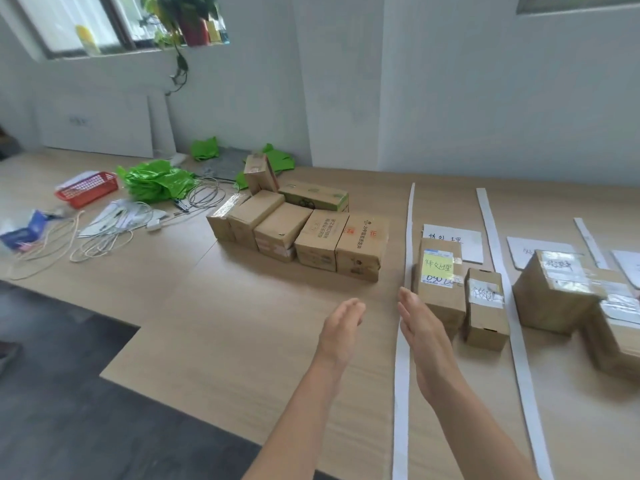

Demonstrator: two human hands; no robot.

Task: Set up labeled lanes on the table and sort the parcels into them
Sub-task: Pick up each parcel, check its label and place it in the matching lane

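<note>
Table: wooden top carrying all my work, its near corner stepping back over the dark floor.
Unsorted parcels: cardboard cluster left of the lanes, packed side by side, one upright box behind.
Lane strips: white paper bands running away from me; the rightmost is cut off at the edge.
Sorted parcels: tall box with yellow note and small box share the first lane; bigger taped boxes fill the next.
Label sheets: partly hidden behind boxes, writing hard to read.
Clutter: green bags, red basket, tangled cables far left.
Left hand: flat, fingers together, grasping nothing.
Right hand: released likewise, over the first strip, beside the tall box.
</note>
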